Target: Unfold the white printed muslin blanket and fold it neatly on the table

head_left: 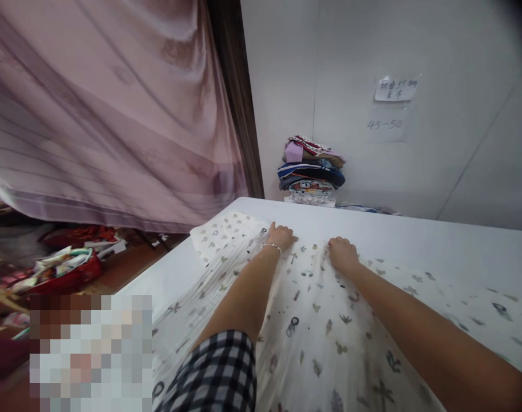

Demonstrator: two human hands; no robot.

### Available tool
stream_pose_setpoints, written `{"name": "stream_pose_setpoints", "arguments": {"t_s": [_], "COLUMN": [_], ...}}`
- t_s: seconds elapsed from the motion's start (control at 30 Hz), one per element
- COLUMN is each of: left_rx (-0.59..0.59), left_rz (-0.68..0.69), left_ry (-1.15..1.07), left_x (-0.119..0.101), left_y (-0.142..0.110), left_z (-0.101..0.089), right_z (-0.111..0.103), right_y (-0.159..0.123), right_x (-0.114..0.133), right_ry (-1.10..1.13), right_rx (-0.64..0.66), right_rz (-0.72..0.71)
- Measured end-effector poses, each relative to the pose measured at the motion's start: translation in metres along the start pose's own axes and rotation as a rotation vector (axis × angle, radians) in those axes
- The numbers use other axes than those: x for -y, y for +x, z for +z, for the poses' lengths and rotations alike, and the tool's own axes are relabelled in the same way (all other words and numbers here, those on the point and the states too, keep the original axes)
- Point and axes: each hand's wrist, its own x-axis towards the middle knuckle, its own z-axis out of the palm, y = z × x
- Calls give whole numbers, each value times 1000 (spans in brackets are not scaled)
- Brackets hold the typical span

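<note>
Printed muslin cloth [306, 343], ctr to lower frame on table [415, 234]; prob. light, soft, creases easily. R hand [343, 256] grasping far edge; L hand [280, 236] atop, grip can't tell. Best hold: edge, spread wide.

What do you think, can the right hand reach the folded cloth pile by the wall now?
Probably yes: only bare tabletop shows between the right hand and the pile, though the hand is on printed fabric.
</note>
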Motion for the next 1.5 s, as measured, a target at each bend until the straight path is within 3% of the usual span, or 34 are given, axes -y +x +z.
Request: {"name": "stream_pose_setpoints", "arguments": {"t_s": [0.2,0.37,0.47,0.57,0.67,1.0,1.23,1.5], "left_rx": [-71,-166,-115,-22,-11,-184,-241,-375], "left_rz": [-113,-450,-661,-756,-769,-738,-792,-661], "left_ry": [-18,-31,-86,-185,-273,-471,-695,-837], "left_x": [23,60,89,109,115,103,115,120], "left_y": [-10,-21,-29,-34,-35,-40,-33,-28], "left_z": [-14,-35,-43,-43,-38,-42,-42,-37], "right_z": [1,3,4,4,5,8,7,11], "right_y": [3,0,-2,-1,-1,-2,-4,-2], "right_x": [-2,0,1,2,2,2,2,1], "right_ry": [-39,-76,-86,-96,-105,-106,-95,-84], "right_rx": [10,-38,-43,-48,-51,-71,-62,-78], "right_rz": [-9,-43,-47,-48,-42,-23,-14,-14]}}
